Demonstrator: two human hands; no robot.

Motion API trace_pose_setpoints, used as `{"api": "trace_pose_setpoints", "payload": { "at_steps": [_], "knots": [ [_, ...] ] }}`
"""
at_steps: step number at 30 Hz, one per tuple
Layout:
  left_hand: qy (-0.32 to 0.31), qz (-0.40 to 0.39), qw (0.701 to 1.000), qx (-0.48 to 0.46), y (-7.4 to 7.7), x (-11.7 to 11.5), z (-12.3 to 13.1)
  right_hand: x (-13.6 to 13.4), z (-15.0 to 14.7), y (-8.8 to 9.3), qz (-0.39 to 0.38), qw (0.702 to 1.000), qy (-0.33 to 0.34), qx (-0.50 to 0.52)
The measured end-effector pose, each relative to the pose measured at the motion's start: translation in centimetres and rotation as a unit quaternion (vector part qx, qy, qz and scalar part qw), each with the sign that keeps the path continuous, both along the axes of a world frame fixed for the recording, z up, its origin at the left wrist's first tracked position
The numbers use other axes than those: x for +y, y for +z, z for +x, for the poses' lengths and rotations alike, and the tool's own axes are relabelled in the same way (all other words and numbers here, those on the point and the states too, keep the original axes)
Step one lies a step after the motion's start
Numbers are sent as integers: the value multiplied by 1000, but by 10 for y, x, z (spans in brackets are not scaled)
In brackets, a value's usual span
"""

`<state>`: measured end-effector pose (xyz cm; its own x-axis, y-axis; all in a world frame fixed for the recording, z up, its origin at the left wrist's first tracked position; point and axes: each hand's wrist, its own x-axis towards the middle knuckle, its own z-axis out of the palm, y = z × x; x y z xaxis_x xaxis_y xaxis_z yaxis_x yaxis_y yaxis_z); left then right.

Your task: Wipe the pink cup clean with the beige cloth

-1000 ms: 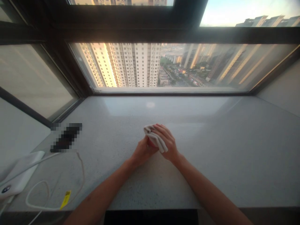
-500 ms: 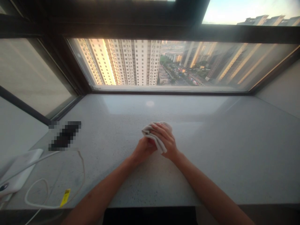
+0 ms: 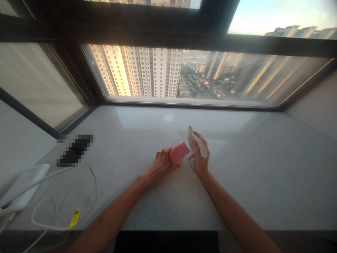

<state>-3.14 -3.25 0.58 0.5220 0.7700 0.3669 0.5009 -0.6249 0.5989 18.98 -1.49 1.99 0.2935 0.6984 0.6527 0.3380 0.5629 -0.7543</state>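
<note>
My left hand [image 3: 162, 164] is closed around a small pink block-like object [image 3: 179, 153] with a flat end and a rounded side; its exact kind does not show. To the right, my right hand [image 3: 202, 154] grips a folded whitish cloth [image 3: 195, 141], which stands up between thumb and fingers. A narrow gap separates the cloth from the pink object. Both hands are over the middle of the pale speckled sill [image 3: 250, 168].
At the left, a white power bank-like box [image 3: 31, 186] lies with a white cable [image 3: 47, 226] bearing a yellow tag [image 3: 74, 218]. A dark pixelated patch [image 3: 76, 149] is behind it. The window frame [image 3: 192, 104] borders the sill's far side.
My hands have come apart. The cloth, earlier wrapped over the pink object, has moved right with my right hand, and the pink object now shows in my left.
</note>
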Motion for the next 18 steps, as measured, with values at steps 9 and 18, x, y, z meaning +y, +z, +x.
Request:
{"api": "trace_pose_setpoints", "payload": {
  "at_steps": [9,18],
  "knots": [
    [34,-37,998,-47,3,2,0,-17,-15,14,76,965,91,-234],
    [119,-107,978,-132,17,1,-2,-20,-31,19,48,945,136,-295]
  ]
}}
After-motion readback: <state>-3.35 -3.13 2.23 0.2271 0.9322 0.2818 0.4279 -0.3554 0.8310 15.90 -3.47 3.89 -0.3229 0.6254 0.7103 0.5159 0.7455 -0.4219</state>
